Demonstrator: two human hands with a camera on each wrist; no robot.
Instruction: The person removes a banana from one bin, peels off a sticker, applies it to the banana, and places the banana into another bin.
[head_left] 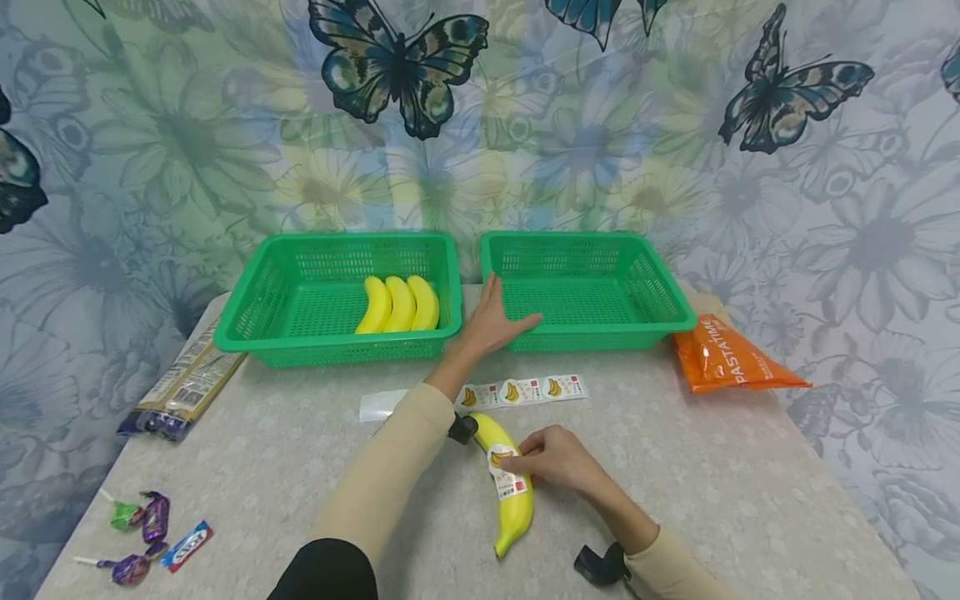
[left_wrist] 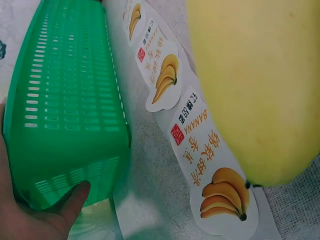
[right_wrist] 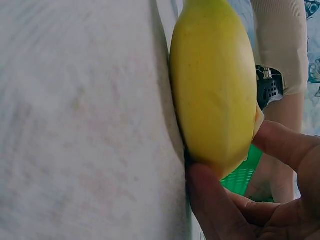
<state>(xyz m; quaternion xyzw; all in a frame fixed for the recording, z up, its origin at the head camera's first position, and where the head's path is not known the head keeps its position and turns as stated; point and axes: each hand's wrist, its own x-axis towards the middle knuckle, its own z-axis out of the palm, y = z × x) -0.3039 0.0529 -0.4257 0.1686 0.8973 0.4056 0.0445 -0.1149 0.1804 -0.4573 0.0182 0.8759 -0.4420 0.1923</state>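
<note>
The right hand (head_left: 558, 458) pinched the yellow banana (head_left: 516, 515) lying at lower centre, thumb on its banana sticker (head_left: 506, 482); rubbing outward from there, edges last, seemed the surest way to avoid creases. The left hand (head_left: 491, 321), fingers spread and grasping nothing, was near centre. Two green baskets (head_left: 337, 346) stood there, three bananas (head_left: 401, 307) in the left one; three stickers (head_left: 512, 392) showed on the strip (head_left: 378, 406).

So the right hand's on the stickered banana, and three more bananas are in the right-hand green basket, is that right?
Not quite: the head view shows the three bananas in the left-hand green basket. The right hand is indeed on the stickered banana.
</note>
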